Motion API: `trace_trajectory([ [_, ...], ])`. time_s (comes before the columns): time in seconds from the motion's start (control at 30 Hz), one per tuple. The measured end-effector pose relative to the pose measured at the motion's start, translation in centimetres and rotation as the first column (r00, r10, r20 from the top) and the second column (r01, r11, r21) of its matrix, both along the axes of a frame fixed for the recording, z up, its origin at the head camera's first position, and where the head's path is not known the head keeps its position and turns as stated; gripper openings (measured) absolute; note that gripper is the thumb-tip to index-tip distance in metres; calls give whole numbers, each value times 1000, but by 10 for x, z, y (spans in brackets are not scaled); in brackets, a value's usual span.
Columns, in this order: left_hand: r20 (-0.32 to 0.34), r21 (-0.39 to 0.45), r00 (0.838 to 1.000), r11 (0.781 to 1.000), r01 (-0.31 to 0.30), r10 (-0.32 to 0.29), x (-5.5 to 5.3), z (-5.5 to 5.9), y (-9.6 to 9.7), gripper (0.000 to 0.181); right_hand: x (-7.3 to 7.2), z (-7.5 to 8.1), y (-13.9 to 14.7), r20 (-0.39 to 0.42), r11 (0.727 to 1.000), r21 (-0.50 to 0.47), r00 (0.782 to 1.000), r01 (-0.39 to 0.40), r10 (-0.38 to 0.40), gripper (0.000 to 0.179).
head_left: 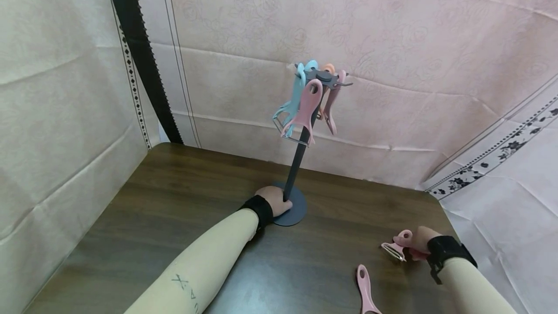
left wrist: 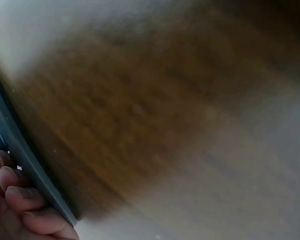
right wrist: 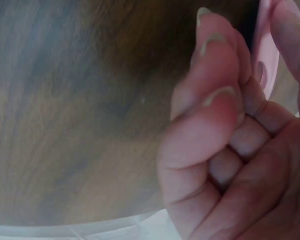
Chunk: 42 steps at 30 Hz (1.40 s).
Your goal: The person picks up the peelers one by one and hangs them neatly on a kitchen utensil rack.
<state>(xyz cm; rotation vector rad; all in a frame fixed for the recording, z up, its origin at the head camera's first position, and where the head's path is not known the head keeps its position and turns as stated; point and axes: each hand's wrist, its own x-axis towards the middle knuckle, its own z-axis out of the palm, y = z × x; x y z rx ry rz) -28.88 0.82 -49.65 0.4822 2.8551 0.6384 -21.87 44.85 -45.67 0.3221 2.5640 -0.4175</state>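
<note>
A dark grey stand (head_left: 296, 164) with a round base and a hooked top rises from the table. My left hand (head_left: 273, 199) grips its post low down, close over the base; the left wrist view has curled fingers (left wrist: 25, 197) beside the dark base edge (left wrist: 35, 165). Two blue peelers (head_left: 298, 92), two pink peelers (head_left: 308, 103) and an orange one (head_left: 329, 68), partly hidden, hang from the hooks. At the right, my right hand (head_left: 420, 240) pinches a pink peeler (head_left: 400, 246) between thumb and fingers, its metal blade pointing left.
Another pink peeler (head_left: 365, 287) lies on the brown wooden table (head_left: 196, 197) near its front, cut off by the frame's lower edge. Pale patterned cloth (head_left: 240, 23) hangs behind the table and along both sides. A black strip (head_left: 141, 52) runs down the cloth at the back left.
</note>
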Motion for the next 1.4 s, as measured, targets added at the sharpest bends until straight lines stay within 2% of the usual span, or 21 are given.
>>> trace_trajectory([
  [0.17,-22,2,1000,1000,-1,1,-3,-6,1,32,-3,-5,3,-7,1000,8,1000,-25,25,56],
  [0.27,-41,6,999,1000,0,0,-5,-11,1,31,-1,-6,3,-57,998,-41,997,-50,48,54],
  [0.43,-41,6,999,1000,1,0,-4,-9,0,30,1,-5,-5,-98,992,-121,995,-43,31,45],
  [0.67,-42,12,999,1000,-3,3,-5,-11,-1,29,-5,-8,-6,-186,982,-107,973,-158,137,40],
  [0.83,-44,18,999,1000,5,-4,-6,-13,-1,29,-10,-11,-6,-199,973,-109,963,-205,181,40],
  [0.9,-44,16,999,1000,9,-8,-6,-13,0,28,-13,-11,-7,-198,975,-114,966,-192,167,39],
  [1.07,-33,13,999,1000,8,-8,-8,-15,0,28,-21,-4,-15,-262,973,-125,952,-196,158,36],
  [1.17,-28,4,1000,1000,1,-1,-9,-15,1,27,-26,3,-22,-333,961,-130,924,-242,188,33],
  [1.3,-16,-2,1000,1000,4,-4,-9,-13,1,27,-31,16,-35,-433,945,-102,869,-309,238,31],
  [1.4,-7,-5,1000,1000,11,-11,-7,-9,1,26,-34,29,-48,-486,941,-91,839,-327,245,33],
])
